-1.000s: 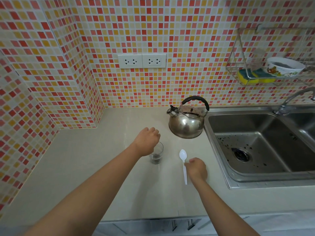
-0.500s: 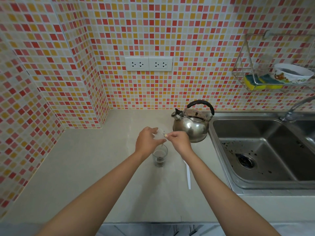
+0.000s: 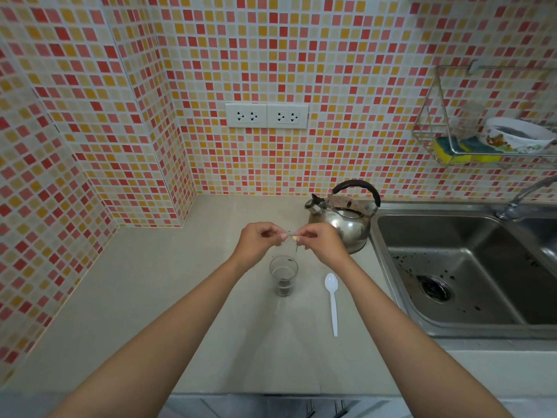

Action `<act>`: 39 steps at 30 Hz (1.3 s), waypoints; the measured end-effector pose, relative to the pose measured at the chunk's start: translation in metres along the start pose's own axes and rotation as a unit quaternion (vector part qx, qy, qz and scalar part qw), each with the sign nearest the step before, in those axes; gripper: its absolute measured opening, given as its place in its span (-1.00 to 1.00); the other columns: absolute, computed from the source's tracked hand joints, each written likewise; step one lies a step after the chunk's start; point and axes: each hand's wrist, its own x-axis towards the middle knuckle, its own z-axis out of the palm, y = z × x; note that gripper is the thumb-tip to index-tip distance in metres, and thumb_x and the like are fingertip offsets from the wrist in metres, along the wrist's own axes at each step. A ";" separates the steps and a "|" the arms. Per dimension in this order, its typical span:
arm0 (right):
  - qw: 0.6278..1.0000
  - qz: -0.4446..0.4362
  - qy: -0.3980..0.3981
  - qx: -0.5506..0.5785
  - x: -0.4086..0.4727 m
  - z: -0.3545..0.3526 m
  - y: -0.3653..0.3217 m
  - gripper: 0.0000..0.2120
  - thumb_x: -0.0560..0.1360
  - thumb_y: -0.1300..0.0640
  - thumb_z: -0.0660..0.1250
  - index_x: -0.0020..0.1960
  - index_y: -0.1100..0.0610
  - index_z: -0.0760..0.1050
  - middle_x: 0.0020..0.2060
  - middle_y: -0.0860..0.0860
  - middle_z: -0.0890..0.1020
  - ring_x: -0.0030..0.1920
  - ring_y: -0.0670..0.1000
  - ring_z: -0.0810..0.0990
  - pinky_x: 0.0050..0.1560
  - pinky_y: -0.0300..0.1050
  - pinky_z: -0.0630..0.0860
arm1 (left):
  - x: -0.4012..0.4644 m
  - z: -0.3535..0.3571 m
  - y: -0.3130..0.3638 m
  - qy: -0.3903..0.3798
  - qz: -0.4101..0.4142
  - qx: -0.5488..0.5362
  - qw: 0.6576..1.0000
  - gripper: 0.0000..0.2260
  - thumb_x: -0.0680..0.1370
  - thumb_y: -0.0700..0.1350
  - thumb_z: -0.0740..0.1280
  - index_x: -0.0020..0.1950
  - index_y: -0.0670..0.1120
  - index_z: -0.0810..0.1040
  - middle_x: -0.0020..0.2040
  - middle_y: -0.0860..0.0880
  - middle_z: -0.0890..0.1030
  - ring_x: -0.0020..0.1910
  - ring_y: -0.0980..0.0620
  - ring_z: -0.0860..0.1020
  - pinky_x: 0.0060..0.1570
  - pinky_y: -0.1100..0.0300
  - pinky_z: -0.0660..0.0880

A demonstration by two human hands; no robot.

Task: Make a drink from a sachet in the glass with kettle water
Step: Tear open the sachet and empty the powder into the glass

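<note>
A small clear glass (image 3: 283, 275) stands on the beige counter (image 3: 150, 297) with dark powder at its bottom. Just above its rim, my left hand (image 3: 258, 240) and my right hand (image 3: 321, 242) pinch a small clear sachet (image 3: 290, 240) between their fingertips. A thin dark trickle falls from the sachet toward the glass. A steel kettle (image 3: 343, 217) with a black handle sits behind my right hand, beside the sink. A white plastic spoon (image 3: 332, 300) lies on the counter right of the glass.
A steel sink (image 3: 470, 267) with dark specks fills the right side, its tap (image 3: 524, 194) at the far right. A wire rack (image 3: 482, 140) on the tiled wall holds sponges and a bowl. Two wall sockets (image 3: 266, 115) sit above the counter.
My right hand left the spoon on the counter and rose to join my left hand above the glass. Both hands now grip the sachet over the rim.
</note>
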 end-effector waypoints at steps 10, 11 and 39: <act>0.994 -0.042 0.048 -0.086 0.000 0.002 0.004 -0.92 0.46 0.23 0.40 -0.10 0.22 0.65 -0.30 0.01 0.59 -0.27 -0.02 0.52 -0.25 -0.23 0.44 | 0.000 0.010 0.004 0.038 0.015 0.029 0.999 -0.95 0.45 -0.27 0.47 -0.15 -0.26 0.69 -0.36 -0.06 0.63 -0.41 0.10 0.55 -0.31 0.42 0.51; 0.994 -0.051 0.051 -0.086 -0.001 0.001 0.004 -0.91 0.46 0.22 0.40 -0.09 0.21 0.66 -0.27 0.00 0.59 -0.25 -0.04 0.53 -0.24 -0.27 0.44 | 0.000 0.010 0.005 0.035 0.017 0.029 0.999 -0.95 0.45 -0.26 0.47 -0.14 -0.25 0.69 -0.34 -0.08 0.64 -0.40 0.10 0.56 -0.29 0.39 0.52; 0.965 0.109 0.158 0.179 -0.010 0.000 0.001 -0.88 0.40 0.39 0.29 -0.24 0.26 0.57 -0.38 0.12 0.62 -0.56 -0.11 0.56 -0.38 -0.37 0.48 | -0.012 0.011 0.007 -0.037 -0.171 -0.195 0.965 -0.85 0.51 -0.21 0.40 0.04 -0.25 0.62 -0.15 -0.15 0.67 -0.19 -0.01 0.66 -0.01 0.20 0.57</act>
